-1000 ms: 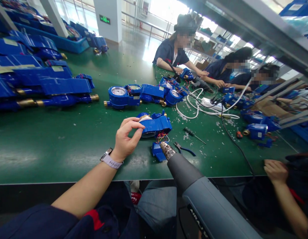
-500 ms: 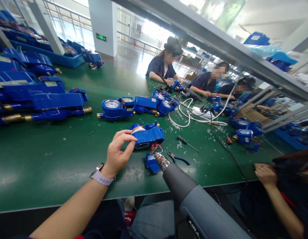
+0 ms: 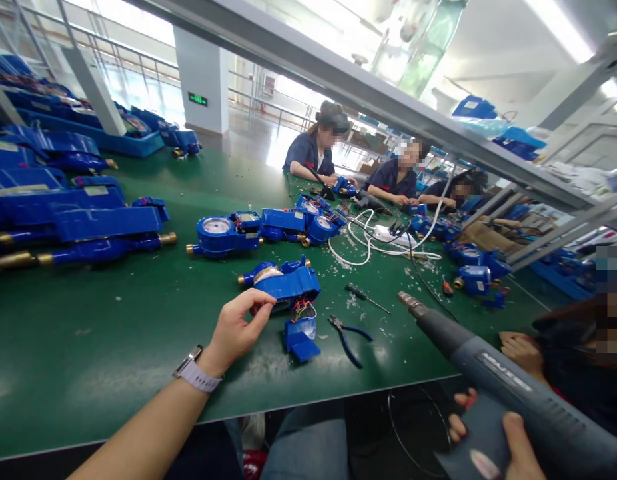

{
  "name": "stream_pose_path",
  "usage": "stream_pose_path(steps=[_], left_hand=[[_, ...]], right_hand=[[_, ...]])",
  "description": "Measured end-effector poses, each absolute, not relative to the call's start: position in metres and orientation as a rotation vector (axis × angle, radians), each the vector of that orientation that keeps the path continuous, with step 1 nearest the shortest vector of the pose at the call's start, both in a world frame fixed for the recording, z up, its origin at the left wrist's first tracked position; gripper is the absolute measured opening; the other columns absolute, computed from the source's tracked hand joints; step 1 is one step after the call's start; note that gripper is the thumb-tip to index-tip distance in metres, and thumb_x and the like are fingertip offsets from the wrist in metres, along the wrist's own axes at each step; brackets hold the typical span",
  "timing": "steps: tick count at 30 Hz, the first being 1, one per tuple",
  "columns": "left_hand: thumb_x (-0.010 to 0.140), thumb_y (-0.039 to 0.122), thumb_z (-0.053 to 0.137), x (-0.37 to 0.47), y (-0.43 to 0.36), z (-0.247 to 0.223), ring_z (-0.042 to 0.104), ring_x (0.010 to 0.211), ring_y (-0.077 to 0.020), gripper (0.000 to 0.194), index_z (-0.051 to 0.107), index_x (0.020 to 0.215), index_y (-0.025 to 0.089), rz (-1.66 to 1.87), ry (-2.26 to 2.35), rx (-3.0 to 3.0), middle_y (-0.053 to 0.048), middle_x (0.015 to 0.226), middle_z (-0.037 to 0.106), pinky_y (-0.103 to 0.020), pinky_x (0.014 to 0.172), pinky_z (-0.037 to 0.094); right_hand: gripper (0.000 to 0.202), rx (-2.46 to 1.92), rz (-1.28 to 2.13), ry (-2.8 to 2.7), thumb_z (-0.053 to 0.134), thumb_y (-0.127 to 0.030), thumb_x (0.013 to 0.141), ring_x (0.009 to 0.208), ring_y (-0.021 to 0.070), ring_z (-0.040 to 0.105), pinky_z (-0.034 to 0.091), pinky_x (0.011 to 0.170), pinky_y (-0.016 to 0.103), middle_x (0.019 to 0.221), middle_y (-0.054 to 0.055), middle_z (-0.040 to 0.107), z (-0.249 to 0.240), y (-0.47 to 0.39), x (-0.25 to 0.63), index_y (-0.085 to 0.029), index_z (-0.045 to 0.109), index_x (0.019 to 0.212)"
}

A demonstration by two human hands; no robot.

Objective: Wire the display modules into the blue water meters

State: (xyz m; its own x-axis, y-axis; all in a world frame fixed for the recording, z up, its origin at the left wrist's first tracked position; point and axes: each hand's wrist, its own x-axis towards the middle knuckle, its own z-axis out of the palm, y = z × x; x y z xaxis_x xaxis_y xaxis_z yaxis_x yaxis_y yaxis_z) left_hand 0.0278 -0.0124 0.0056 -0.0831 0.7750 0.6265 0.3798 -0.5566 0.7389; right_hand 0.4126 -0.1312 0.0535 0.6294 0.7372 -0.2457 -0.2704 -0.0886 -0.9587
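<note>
My left hand, with a watch on its wrist, has thumb and fingers closed at the near left edge of a blue water meter. The meter lies tilted on the green bench, brass ends showing. Coloured wires run from it to a small blue box lying in front. My right hand, partly cut off by the frame, is wrapped round the handle of a grey heat gun. The gun's metal nozzle points left, over the bench and apart from the meter.
Pliers and a screwdriver lie right of the meter among white scraps. More blue meters stand behind, and several are stacked left. A white cable coils beyond. A co-worker's hand rests near the gun.
The heat gun has swung right, away from the small blue box, and my right hand has come into view. My left fingers have closed more at the meter's edge.
</note>
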Motion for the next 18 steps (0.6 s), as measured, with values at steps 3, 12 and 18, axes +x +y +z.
stream_pose_path(steps=[3, 12, 18], left_hand=[[0.087, 0.027, 0.057, 0.033, -0.013, 0.001, 0.058, 0.058, -0.0124, 0.014, 0.067, 0.090, 0.018, 1.438, 1.282, 1.878, -0.001, 0.070, 0.066, -0.022, 0.054, 0.045], [0.086, 0.038, 0.059, 0.046, -0.012, -0.011, 0.055, 0.053, -0.0125, 0.023, 0.068, 0.098, 0.020, 1.001, 1.387, 1.901, 0.002, 0.062, 0.062, -0.022, 0.051, 0.038], [0.087, 0.033, 0.057, 0.060, -0.009, -0.014, 0.053, 0.052, -0.0119, 0.020, 0.069, 0.094, 0.019, 1.030, 1.332, 1.829, 0.002, 0.060, 0.060, -0.021, 0.051, 0.037]], right_hand=[[0.028, -1.379, 0.896, -0.166, 0.049, -0.044, 0.086, 0.049, 0.0103, 0.055, 0.053, 0.043, 0.022, 0.080, 0.002, 0.061, 0.049, -0.106, 0.432, -0.019, 0.061, 0.085], [0.049, -1.377, 0.955, -0.104, 0.027, -0.047, 0.100, 0.061, 0.0112, 0.062, 0.058, 0.057, 0.023, 0.080, 0.005, 0.060, 0.022, -0.014, 0.451, -0.014, 0.059, 0.080], [0.030, -1.468, 0.790, -0.241, 0.045, -0.033, 0.093, 0.053, 0.0134, 0.057, 0.054, 0.049, 0.027, 0.072, 0.005, 0.059, 0.021, 0.032, 0.476, -0.014, 0.060, 0.076]])
